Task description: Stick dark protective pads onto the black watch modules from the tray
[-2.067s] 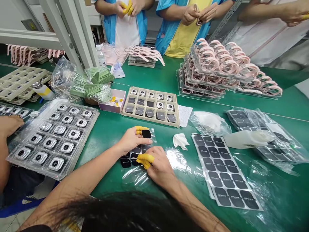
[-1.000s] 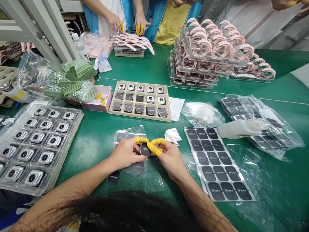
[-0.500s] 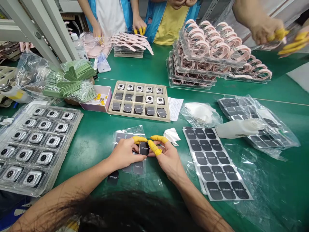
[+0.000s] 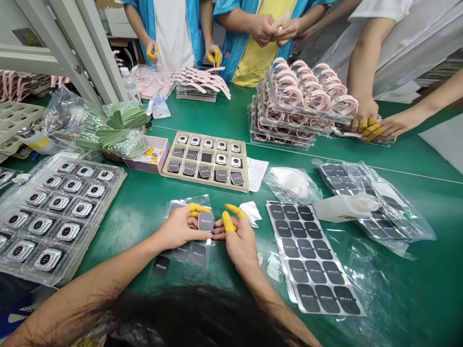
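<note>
Here's your left hand (image 4: pixel 177 229), thumb and fingers pinching the watch (image 4: pixel 206 222) near its edges, likely so the broad front is left uncovered. Your right hand (image 4: pixel 240 243) is open beside it, finger and thumb apart (whether the other fingertips touch, I can't tell). Over the clear film (image 4: pixel 201 200) the watch shows square, round-cornered and dull grey, any lettering too faint to read.

You see a green table (image 4: pixel 144 193) crossed by a thin white line (image 4: pixel 415 175); your finger covers (image 4: pixel 228 222) are yellow; your left hand (image 4: pixel 177 229) has the grey square piece (image 4: pixel 206 222); pink straps (image 4: pixel 289 96) at the upper right; dark squares in regular rows pattern the sheet (image 4: pixel 307 246) at the lower right.
</note>
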The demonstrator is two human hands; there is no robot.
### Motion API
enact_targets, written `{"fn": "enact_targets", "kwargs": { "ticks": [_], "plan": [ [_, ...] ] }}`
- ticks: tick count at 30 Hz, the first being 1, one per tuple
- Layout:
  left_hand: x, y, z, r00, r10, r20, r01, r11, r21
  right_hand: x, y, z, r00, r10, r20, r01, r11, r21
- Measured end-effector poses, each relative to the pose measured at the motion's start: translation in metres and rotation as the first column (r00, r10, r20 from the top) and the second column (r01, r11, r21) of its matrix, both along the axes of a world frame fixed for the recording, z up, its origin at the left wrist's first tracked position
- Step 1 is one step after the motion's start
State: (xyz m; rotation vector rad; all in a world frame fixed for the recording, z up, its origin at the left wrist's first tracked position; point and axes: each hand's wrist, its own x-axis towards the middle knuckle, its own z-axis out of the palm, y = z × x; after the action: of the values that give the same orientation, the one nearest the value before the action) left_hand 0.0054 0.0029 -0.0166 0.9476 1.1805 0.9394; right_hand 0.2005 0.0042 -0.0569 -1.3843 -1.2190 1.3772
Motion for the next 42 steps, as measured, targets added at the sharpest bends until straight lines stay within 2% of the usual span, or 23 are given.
{"fn": "enact_targets", "kwargs": {
  "ticks": [2,4,5,6,7,8,10,12,16,18,20,22,24,27,30,33,34,35,36,37,38,40,42],
  "plan": [
    [-0.005,0.011,0.009,0.995,0.072,0.066,-0.073,0.997,0.003,-0.003,-0.003,-0.005,0.986,0.084,0.145,-0.116,0.968,0.223],
    [-0.012,0.036,0.018,0.993,0.118,-0.023,-0.115,0.986,0.121,-0.007,-0.006,-0.008,0.916,0.127,0.381,-0.31,0.827,0.47],
    [-0.015,0.055,0.023,0.982,0.131,-0.137,-0.099,0.971,0.22,-0.009,-0.007,-0.008,0.871,0.102,0.48,-0.389,0.741,0.547],
    [-0.018,0.078,0.027,0.945,0.128,-0.301,-0.027,0.947,0.319,-0.011,-0.007,-0.008,0.833,0.066,0.549,-0.443,0.673,0.592],
    [-0.02,0.102,0.031,0.868,0.132,-0.479,0.078,0.916,0.394,-0.012,-0.008,-0.007,0.808,0.036,0.589,-0.476,0.63,0.614],
    [-0.022,0.127,0.033,0.756,0.146,-0.638,0.166,0.9,0.402,-0.012,-0.008,-0.006,0.796,0.016,0.605,-0.487,0.611,0.625],
    [-0.022,0.173,0.036,0.475,0.091,-0.875,0.29,0.923,0.254,-0.013,-0.007,-0.006,0.796,0.014,0.606,-0.491,0.6,0.632],
    [-0.019,0.205,0.037,0.36,0.042,-0.932,0.318,0.934,0.165,-0.012,-0.006,-0.008,0.796,0.024,0.604,-0.495,0.6,0.628],
    [-0.001,0.232,0.043,0.217,0.046,-0.975,0.406,0.904,0.133,-0.015,-0.006,-0.016,0.768,0.003,0.64,-0.506,0.616,0.604],
    [0.013,0.24,0.047,0.145,0.065,-0.987,0.508,0.851,0.131,-0.017,-0.006,-0.02,0.761,0.0,0.648,-0.513,0.612,0.602],
    [0.028,0.25,0.051,0.088,0.032,-0.996,0.615,0.784,0.079,-0.018,-0.006,-0.023,0.763,0.006,0.646,-0.52,0.6,0.608],
    [0.041,0.26,0.054,0.051,-0.025,-0.998,0.683,0.73,0.017,-0.017,-0.005,-0.024,0.765,0.004,0.644,-0.52,0.594,0.614],
    [0.05,0.265,0.054,0.038,-0.043,-0.998,0.714,0.7,-0.003,-0.016,-0.005,-0.025,0.763,0.007,0.646,-0.523,0.593,0.612],
    [0.055,0.259,0.054,0.084,-0.015,-0.996,0.713,0.699,0.05,-0.016,-0.005,-0.024,0.763,0.034,0.645,-0.539,0.585,0.607],
    [0.053,0.231,0.054,0.186,0.073,-0.98,0.648,0.74,0.178,-0.015,-0.006,-0.014,0.849,0.056,0.525,-0.451,0.595,0.665],
    [0.041,0.173,0.047,0.303,0.182,-0.936,0.523,0.789,0.323,-0.006,-0.003,0.003,0.958,-0.087,0.271,-0.157,0.634,0.757],
    [0.036,0.148,0.042,0.347,0.194,-0.918,0.483,0.802,0.352,-0.001,0.0,0.01,0.963,-0.157,0.217,-0.073,0.626,0.776],
    [0.029,0.122,0.036,0.425,0.188,-0.886,0.434,0.816,0.381,0.005,0.003,0.016,0.958,-0.209,0.196,-0.029,0.608,0.793],
    [0.021,0.096,0.031,0.66,0.113,-0.743,0.314,0.857,0.409,0.012,0.006,0.021,0.953,-0.222,0.208,-0.038,0.591,0.806],
    [0.014,0.071,0.025,0.841,-0.002,-0.541,0.225,0.911,0.346,0.018,0.01,0.024,0.949,-0.194,0.249,-0.094,0.578,0.811],
    [0.006,0.05,0.021,0.928,-0.122,-0.351,0.211,0.95,0.229,0.023,0.012,0.027,0.942,-0.137,0.308,-0.182,0.562,0.807],
    [-0.006,0.02,0.017,0.966,-0.225,-0.128,0.233,0.971,0.051,0.03,0.016,0.028,0.905,-0.01,0.426,-0.363,0.506,0.782],
    [-0.014,0.007,0.019,0.957,-0.289,-0.035,0.288,0.957,-0.04,0.033,0.017,0.026,0.87,0.074,0.487,-0.465,0.449,0.763]
  ]
}}
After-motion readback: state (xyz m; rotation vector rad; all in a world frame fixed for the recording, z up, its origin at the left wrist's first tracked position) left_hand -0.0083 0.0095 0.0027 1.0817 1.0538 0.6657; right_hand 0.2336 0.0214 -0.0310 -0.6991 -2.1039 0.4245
